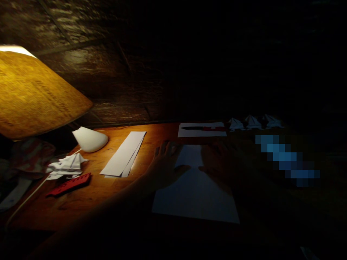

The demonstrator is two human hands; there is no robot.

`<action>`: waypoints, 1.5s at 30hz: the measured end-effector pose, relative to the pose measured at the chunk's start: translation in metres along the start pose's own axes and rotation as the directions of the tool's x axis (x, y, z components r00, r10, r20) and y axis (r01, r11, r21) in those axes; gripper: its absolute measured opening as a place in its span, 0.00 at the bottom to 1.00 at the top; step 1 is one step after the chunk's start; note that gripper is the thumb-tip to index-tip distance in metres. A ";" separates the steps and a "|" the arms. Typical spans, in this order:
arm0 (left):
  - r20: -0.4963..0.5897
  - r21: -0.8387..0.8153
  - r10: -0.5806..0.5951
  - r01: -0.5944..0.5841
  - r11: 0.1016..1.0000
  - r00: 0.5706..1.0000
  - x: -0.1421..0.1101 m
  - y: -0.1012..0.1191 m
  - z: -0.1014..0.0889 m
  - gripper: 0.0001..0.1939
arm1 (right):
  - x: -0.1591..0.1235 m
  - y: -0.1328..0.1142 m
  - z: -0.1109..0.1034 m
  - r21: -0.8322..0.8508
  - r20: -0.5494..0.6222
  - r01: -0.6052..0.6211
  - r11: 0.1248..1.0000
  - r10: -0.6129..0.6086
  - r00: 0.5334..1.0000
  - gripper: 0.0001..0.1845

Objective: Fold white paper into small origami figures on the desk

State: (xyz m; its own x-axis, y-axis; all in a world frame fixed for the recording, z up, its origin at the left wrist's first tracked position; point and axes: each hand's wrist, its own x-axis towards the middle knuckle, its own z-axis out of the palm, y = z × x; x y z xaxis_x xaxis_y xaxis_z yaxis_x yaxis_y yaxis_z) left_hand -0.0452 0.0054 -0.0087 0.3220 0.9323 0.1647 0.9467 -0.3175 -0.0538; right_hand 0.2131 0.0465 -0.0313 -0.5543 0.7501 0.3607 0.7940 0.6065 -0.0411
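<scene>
Paper (193,198) lies under spread left hand (166,167); right hand (219,168) touches it, too dim to tell its spread.

A big pale four-sided paper sheet (195,198) lies on the brown wooden bench (159,131). The bare left hand (168,164) is on its left side, the bare right hand (219,164) on its right. Behind it, a long black-and-red knife (202,128) lies on flat white paper (202,134). Right of that, three pointed white folded papers (251,122) sit in a row. Left of the big sheet are long white paper strips (123,155). Further left, back to front, come a rounded white lamp base (92,140), a folded white paper (66,167) and a flat red bar (69,185).
</scene>
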 end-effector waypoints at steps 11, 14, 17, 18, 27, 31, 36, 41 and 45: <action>-0.163 -0.105 0.196 -0.214 0.971 0.967 -0.006 -0.004 0.004 0.39 | 0.001 -0.010 -0.008 -0.025 0.021 -0.048 0.999 0.048 0.999 0.48; -0.175 -0.171 0.244 -0.273 0.947 0.954 -0.008 0.003 0.006 0.42 | 0.004 -0.020 -0.015 -0.027 0.086 -0.052 0.998 0.054 0.995 0.44; -0.078 -0.189 0.262 -0.272 0.943 0.962 -0.005 0.005 0.013 0.43 | 0.008 -0.023 -0.020 0.032 0.099 -0.064 0.997 0.061 0.993 0.34; -0.037 -0.189 0.265 -0.267 0.945 0.964 -0.003 0.004 0.015 0.43 | 0.009 -0.020 -0.021 0.063 0.086 -0.058 0.996 0.052 0.995 0.30; 0.094 -0.181 0.327 -0.307 0.934 0.940 -0.003 -0.010 0.003 0.32 | 0.029 0.061 -0.006 0.131 -0.144 -0.178 0.975 0.196 0.970 0.20; 0.084 -0.280 0.361 -0.326 0.903 0.929 -0.003 -0.014 0.002 0.43 | 0.033 0.073 0.005 0.134 -0.104 -0.182 0.974 0.196 0.975 0.22; 0.057 -0.325 0.407 -0.369 0.871 0.911 0.002 -0.019 0.008 0.40 | 0.043 0.070 0.003 0.074 -0.068 -0.197 0.978 0.202 0.977 0.20; 0.067 -0.350 0.467 -0.417 0.839 0.882 0.006 -0.023 0.007 0.42 | 0.066 0.063 -0.003 -0.063 -0.052 -0.210 0.976 0.207 0.977 0.21; 0.049 -0.304 0.474 -0.439 0.845 0.879 0.007 -0.024 0.009 0.43 | 0.083 0.055 0.001 -0.123 0.002 -0.173 0.977 0.174 0.985 0.18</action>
State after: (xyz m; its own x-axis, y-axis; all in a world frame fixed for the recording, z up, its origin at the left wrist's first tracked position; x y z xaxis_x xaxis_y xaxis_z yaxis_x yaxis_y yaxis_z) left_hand -0.0661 0.0208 -0.0156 0.7321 0.6775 0.0710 0.6583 -0.7304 0.1821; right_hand 0.2107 0.1429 -0.0047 -0.4078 0.8449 0.3462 0.9025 0.4305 0.0125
